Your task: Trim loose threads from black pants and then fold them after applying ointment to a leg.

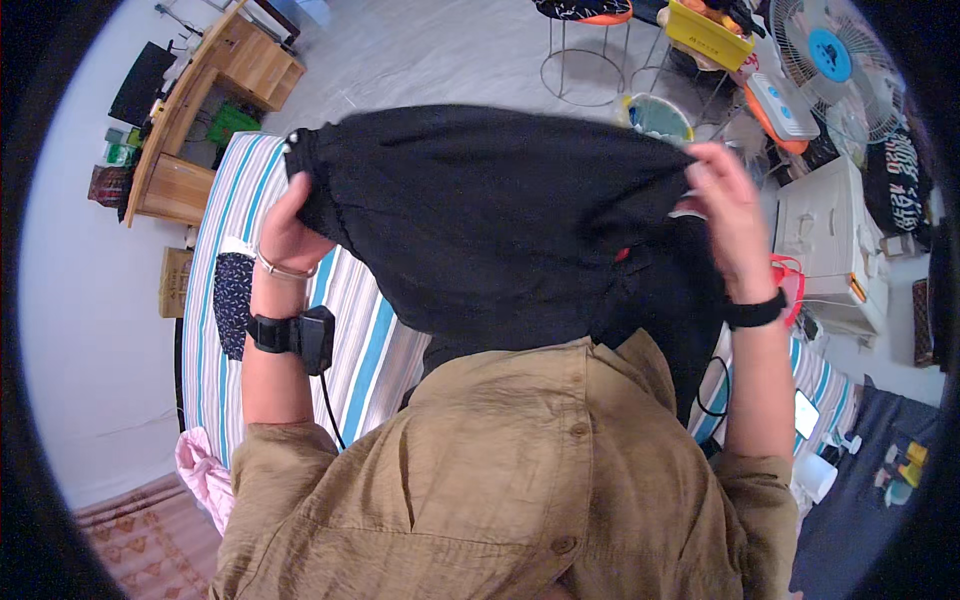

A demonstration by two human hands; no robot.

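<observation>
A black cloth garment (480, 217) hangs stretched between my two hands, above the striped bed. My left hand (292, 229) grips its gathered left edge, where small white bead-like dots show near the fingertips. At the other end my right hand (724, 206), a little blurred, pinches the upper right corner. A small red spot lies on the fabric near its right side. The lower part drops over my lap and behind my shirt front, so its full shape is hidden. I cannot tell which kind of garment it is.
Beneath me is a bed with a striped sheet (367, 330). A dark patterned cloth (232, 307) lies on its left side. Beyond stand a wooden desk (176, 184), a stool (583, 56), a bin (660, 120), a fan (829, 56) and a white cabinet (817, 217). A phone (806, 414) lies at right.
</observation>
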